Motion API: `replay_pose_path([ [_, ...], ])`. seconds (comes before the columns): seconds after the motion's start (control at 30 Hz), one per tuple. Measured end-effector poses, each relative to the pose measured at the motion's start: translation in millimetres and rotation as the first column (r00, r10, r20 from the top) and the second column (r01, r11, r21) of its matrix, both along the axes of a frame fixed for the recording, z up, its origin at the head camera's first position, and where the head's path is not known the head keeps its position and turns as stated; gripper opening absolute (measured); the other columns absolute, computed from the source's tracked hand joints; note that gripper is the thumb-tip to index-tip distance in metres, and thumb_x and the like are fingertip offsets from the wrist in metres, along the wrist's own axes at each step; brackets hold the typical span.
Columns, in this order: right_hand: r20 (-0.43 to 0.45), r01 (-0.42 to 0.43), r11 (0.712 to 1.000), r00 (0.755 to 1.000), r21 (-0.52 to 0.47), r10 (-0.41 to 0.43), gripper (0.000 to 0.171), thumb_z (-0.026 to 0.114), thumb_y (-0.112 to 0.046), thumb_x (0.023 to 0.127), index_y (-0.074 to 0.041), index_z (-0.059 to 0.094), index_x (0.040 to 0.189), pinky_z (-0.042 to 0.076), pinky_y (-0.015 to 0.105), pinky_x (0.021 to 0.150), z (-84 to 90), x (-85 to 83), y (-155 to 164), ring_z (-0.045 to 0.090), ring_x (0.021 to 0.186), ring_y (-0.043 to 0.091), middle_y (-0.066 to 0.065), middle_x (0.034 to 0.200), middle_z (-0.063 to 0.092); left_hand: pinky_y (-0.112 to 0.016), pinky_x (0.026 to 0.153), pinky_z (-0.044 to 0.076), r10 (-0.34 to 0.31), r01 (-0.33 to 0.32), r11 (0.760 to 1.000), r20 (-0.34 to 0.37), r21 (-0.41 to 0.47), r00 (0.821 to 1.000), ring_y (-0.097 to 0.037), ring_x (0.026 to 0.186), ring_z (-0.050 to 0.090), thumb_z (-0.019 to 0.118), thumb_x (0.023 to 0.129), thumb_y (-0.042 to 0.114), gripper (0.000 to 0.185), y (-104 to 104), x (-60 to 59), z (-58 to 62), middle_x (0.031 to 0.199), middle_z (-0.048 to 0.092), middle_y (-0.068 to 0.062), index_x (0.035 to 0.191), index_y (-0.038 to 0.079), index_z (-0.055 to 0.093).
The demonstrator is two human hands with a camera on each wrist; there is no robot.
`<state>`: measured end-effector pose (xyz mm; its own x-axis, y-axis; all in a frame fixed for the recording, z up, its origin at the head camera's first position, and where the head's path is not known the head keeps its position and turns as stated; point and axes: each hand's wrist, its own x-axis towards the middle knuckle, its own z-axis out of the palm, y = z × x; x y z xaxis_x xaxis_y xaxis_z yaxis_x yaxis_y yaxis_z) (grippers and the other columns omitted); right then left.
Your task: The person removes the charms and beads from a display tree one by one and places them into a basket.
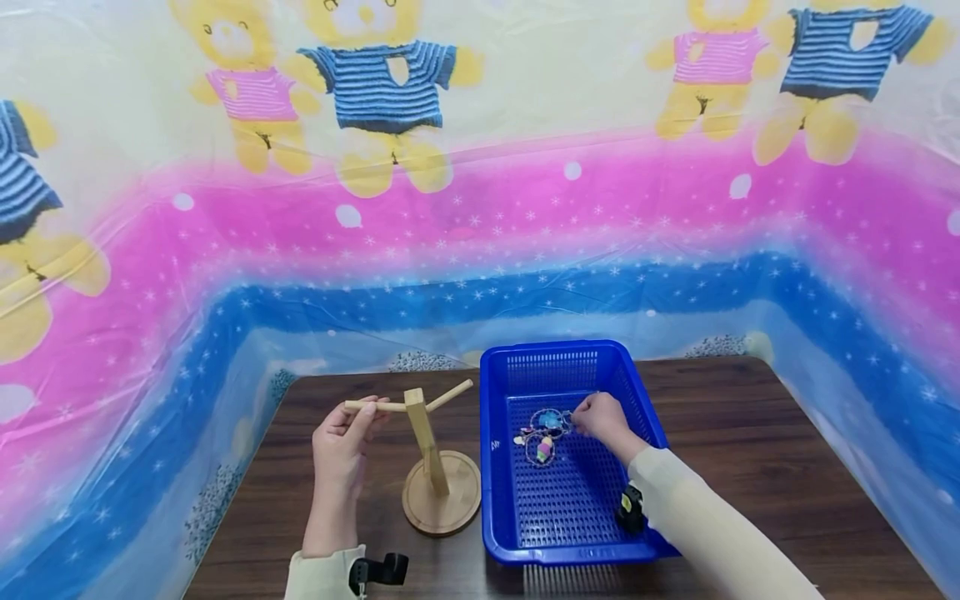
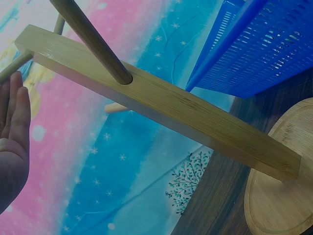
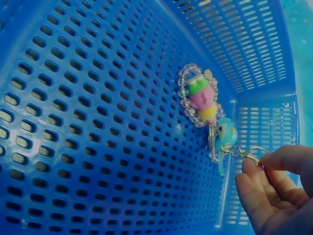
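Observation:
A wooden stand (image 1: 424,433) with peg arms and a round base stands on the table. My left hand (image 1: 341,442) pinches its left peg (image 1: 386,407) between thumb and fingers near the tip. Inside the blue plastic basket (image 1: 498,550), my right hand (image 1: 603,421) holds the metal clasp (image 3: 252,155) of a keychain with a blue charm (image 3: 227,134). Beside that charm lies a clear-beaded keychain with a pink, green and yellow figure (image 3: 200,95). The two keychains overlap, and whether they are separate at the beads is hard to tell.
The basket stands right of the stand, its walls rising around the right hand. A dark wood table (image 1: 720,467) carries both. Behind hangs a printed cloth (image 1: 465,217) with bears, meeting the table's back edge.

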<state>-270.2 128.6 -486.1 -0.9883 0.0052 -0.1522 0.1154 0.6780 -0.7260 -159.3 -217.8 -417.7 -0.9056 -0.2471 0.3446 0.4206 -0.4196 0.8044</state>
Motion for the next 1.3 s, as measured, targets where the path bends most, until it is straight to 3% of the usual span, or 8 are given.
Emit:
replay_pose_path([
  [0.27, 0.038, 0.061, 0.996, 0.998, -0.059, -0.058, 0.028, 0.061, 0.002, 0.085, -0.007, 0.056, 0.060, 0.063, 0.031, 0.062, -8.7, 0.8, 2, 0.067, 0.060, 0.014, 0.011, 0.069, 0.074, -0.019, 0.081, 0.064, 0.002, -0.002, 1.000, 0.004, 0.004, 1.000, -0.005, 0.085, 0.077, 0.058, 0.100, -0.005, 0.027, 0, 0.0, 0.1, 0.091, 0.081, 0.000, 0.095, 0.012, 0.077],
  [0.47, 0.070, 0.112, 0.985, 0.992, -0.133, -0.103, 0.012, 0.061, 0.003, 0.083, 0.005, 0.069, 0.074, 0.065, 0.032, 0.062, -15.4, 2.2, 3, 0.065, 0.057, 0.012, 0.010, 0.066, 0.072, -0.019, 0.081, 0.064, 0.008, -0.008, 1.000, 0.002, -0.001, 1.000, -0.005, 0.085, 0.077, 0.058, 0.100, -0.005, 0.027, 0, -0.1, -0.9, 0.091, 0.081, 0.001, 0.094, 0.012, 0.077],
  [0.67, 0.117, 0.160, 0.967, 0.983, -0.196, -0.139, 0.009, 0.062, 0.005, 0.084, 0.008, 0.070, 0.082, 0.066, 0.034, 0.064, -26.4, -1.1, 5, 0.066, 0.058, 0.012, 0.012, 0.072, 0.073, -0.019, 0.082, 0.064, 0.016, -0.016, 1.000, 0.012, -0.008, 1.000, -0.005, 0.086, 0.077, 0.058, 0.100, -0.005, 0.027, 0, 0.3, -2.5, 0.091, 0.081, 0.002, 0.094, 0.013, 0.077],
  [0.83, 0.189, 0.215, 0.936, 0.968, -0.280, -0.166, 0.007, 0.061, 0.006, 0.083, 0.005, 0.066, 0.079, 0.065, 0.029, 0.061, -34.0, -4.8, 8, 0.063, 0.055, 0.010, 0.005, 0.067, 0.067, -0.019, 0.082, 0.064, 0.014, -0.014, 1.000, 0.009, -0.005, 1.000, -0.005, 0.086, 0.077, 0.057, 0.100, -0.005, 0.028, -1, 0.7, -3.2, 0.091, 0.081, 0.001, 0.094, 0.013, 0.077],
  [1.03, 0.282, 0.287, 0.873, 0.942, -0.394, -0.182, 0.009, 0.059, 0.009, 0.087, 0.012, 0.063, 0.094, 0.061, 0.023, 0.056, -43.0, -8.2, 10, 0.062, 0.055, 0.010, 0.003, 0.069, 0.062, -0.019, 0.082, 0.064, 0.011, -0.011, 1.000, 0.009, -0.004, 1.000, -0.005, 0.086, 0.077, 0.057, 0.100, -0.005, 0.028, -1, 0.9, -2.4, 0.091, 0.081, 0.002, 0.094, 0.013, 0.077],
  [1.3, 0.328, 0.308, 0.861, 0.928, -0.404, -0.177, 0.009, 0.058, 0.005, 0.091, 0.008, 0.059, 0.099, 0.060, 0.022, 0.056, -48.1, -11.0, 13, 0.062, 0.059, 0.011, 0.003, 0.070, 0.062, -0.019, 0.082, 0.064, 0.004, -0.004, 1.000, 0.005, -0.002, 1.000, -0.005, 0.086, 0.077, 0.058, 0.100, -0.005, 0.028, 0, 0.1, -0.1, 0.091, 0.081, 0.001, 0.094, 0.013, 0.077],
])
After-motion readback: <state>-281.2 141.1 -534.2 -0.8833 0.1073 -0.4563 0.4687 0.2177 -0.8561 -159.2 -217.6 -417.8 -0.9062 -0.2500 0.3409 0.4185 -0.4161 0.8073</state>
